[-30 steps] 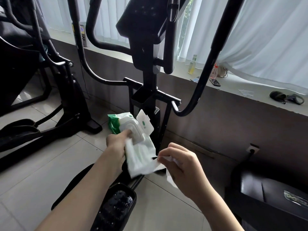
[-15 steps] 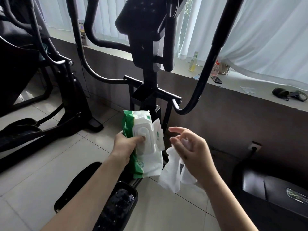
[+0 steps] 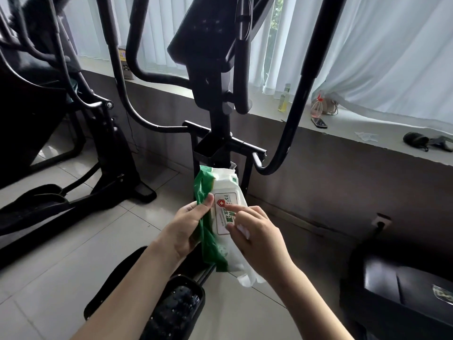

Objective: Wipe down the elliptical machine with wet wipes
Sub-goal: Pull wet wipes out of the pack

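A green and white pack of wet wipes (image 3: pixel 220 192) is upright in front of me, gripped on its left side by my left hand (image 3: pixel 188 229). Its lid lies flat against the pack. My right hand (image 3: pixel 255 239) presses the lid with its forefinger while its other fingers hold a pulled-out white wipe (image 3: pixel 247 276) that hangs below the palm. The black elliptical machine (image 3: pixel 215 94) stands straight ahead, its console above, handlebars on both sides and a foot pedal (image 3: pixel 176 312) below my arms.
A second black exercise machine (image 3: pixel 73 143) stands to the left on the tiled floor. A window ledge (image 3: pixel 343 128) along the right carries a small bottle (image 3: pixel 283 99), a phone (image 3: pixel 318 122) and other small items. A dark machine housing (image 3: pixel 397 285) sits at lower right.
The pack's lid, open a second ago, is now down flat. My right hand pulled the wipe free, then moved left onto the lid. My left hand turned the pack upright.
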